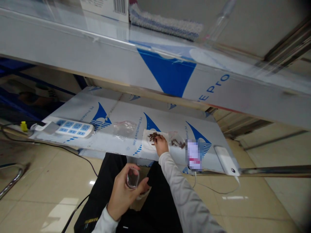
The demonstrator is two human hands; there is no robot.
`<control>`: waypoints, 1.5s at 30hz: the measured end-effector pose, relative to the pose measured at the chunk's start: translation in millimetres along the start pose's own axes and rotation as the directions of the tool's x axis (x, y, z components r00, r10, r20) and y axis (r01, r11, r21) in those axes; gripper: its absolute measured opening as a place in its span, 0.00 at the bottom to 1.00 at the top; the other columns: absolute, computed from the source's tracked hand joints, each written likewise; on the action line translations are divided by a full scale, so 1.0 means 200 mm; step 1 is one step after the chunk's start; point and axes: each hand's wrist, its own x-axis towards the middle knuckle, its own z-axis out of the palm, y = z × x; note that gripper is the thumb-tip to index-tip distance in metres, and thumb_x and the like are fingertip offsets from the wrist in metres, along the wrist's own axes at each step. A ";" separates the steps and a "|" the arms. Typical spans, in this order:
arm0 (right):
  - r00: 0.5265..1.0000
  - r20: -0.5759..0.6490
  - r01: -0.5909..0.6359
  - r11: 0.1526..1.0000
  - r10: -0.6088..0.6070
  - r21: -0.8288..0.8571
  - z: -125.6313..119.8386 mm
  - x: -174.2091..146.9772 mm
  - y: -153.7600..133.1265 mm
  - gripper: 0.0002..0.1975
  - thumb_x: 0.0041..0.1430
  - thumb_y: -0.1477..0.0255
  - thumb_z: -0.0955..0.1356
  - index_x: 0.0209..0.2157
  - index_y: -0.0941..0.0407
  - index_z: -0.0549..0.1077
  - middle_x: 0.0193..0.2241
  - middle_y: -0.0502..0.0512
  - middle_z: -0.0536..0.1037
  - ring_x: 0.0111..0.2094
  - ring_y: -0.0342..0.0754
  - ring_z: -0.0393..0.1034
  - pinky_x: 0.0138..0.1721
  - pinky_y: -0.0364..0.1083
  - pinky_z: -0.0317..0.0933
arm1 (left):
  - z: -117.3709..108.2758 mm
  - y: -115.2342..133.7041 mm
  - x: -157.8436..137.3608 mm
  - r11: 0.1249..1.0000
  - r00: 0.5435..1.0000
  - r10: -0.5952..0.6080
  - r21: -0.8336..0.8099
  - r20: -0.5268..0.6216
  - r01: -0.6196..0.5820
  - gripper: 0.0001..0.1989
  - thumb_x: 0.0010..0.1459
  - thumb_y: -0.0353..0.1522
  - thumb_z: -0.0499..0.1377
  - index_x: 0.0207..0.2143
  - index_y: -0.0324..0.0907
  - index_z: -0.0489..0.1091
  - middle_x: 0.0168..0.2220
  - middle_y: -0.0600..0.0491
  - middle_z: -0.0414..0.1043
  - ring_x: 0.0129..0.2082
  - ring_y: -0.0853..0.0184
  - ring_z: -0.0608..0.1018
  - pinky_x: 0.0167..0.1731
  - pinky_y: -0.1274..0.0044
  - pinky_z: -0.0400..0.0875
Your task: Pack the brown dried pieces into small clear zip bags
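Note:
My left hand (120, 192) is curled around a small clear plastic bag (132, 178), its mouth held round and open above my lap. My right hand (161, 145) reaches to the lower shelf, fingertips closed at a heap of small brown pieces (153, 136). The heap lies on a white sheet of paper (148, 147). Just right of that hand is a clear bag (178, 140) with more brown pieces inside. Left of the paper are flat clear bags (125, 128). What exactly sits between my right fingertips is hidden.
A white power strip (75, 127) lies at the left of the film-covered shelf (116, 113). A phone with a blurred screen (194, 155) and a white corded device (226, 160) are at the right. An upper shelf (97, 55) overhangs. Something brown like cardboard (138, 204) is between my legs.

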 end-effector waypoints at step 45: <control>0.851 -0.163 0.515 0.732 -0.499 0.447 -0.53 -0.62 -0.56 0.09 0.62 0.77 0.62 0.41 0.55 0.73 0.40 0.56 0.76 0.44 0.48 0.70 0.47 0.47 0.66 | 0.03 0.00 0.02 0.986 0.998 0.002 -0.169 -0.062 -0.013 0.03 0.52 0.28 0.56 0.31 0.41 0.66 0.30 0.54 0.72 0.31 0.67 0.74 0.32 0.78 0.67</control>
